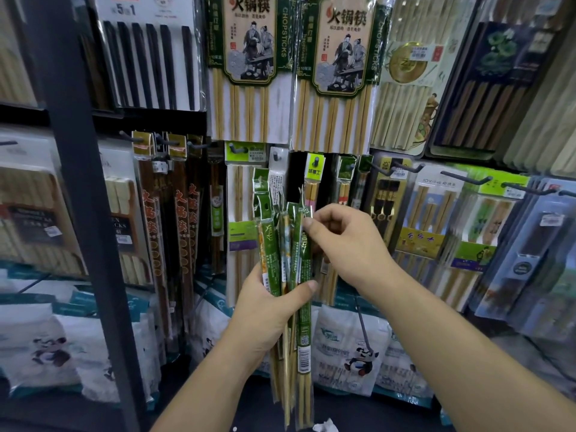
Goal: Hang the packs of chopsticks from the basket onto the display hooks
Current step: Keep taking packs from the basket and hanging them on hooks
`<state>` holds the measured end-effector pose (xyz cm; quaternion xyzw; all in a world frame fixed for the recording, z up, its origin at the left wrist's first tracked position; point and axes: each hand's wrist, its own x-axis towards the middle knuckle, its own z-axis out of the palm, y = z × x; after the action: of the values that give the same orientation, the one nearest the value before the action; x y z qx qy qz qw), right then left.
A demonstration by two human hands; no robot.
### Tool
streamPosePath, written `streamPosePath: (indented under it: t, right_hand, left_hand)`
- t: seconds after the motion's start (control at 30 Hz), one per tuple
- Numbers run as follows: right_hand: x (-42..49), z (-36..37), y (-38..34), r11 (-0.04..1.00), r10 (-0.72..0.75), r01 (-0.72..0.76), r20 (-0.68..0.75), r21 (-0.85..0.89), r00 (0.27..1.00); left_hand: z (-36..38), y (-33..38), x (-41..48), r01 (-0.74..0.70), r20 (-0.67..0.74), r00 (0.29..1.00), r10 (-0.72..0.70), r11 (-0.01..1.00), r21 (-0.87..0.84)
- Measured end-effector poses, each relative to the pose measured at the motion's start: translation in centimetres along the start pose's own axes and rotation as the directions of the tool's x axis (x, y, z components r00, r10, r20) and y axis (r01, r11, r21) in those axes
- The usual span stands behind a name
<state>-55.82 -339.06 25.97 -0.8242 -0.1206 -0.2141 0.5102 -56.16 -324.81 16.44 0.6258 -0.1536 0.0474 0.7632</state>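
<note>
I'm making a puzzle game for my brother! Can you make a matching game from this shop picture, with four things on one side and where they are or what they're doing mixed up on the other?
Things:
1. left hand
2. right hand
3. black chopsticks pack
4. panda bags

Places or states:
A. low down, under the hanging rows
B. holds the green chopstick packs round the middle
C. hangs at the top left
D. pinches the rightmost of those packs near its top

Pairs: 1-B, 2-D, 3-C, 4-A
</note>
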Motion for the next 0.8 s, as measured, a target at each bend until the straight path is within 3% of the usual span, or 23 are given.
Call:
streamPosePath:
  t: [0.3, 0.8]
  right_hand:
    - [2.0, -2.2, -0.8, 0.975, 0.106, -0.038, -0.304, 0.219, 0.947]
    - [4.1, -2.2, -0.6, 0.977, 0.086, 0.005, -0.416, 0.213, 0.905]
  left_hand:
    - [-0.2, -0.4, 0.2, 0.068, -0.111, 0.991, -0.07, 0.998, -0.017]
    - [-0.3, -0.2, 0.1, 0.039, -0.095, 0.995, -0.042, 0.999, -0.034]
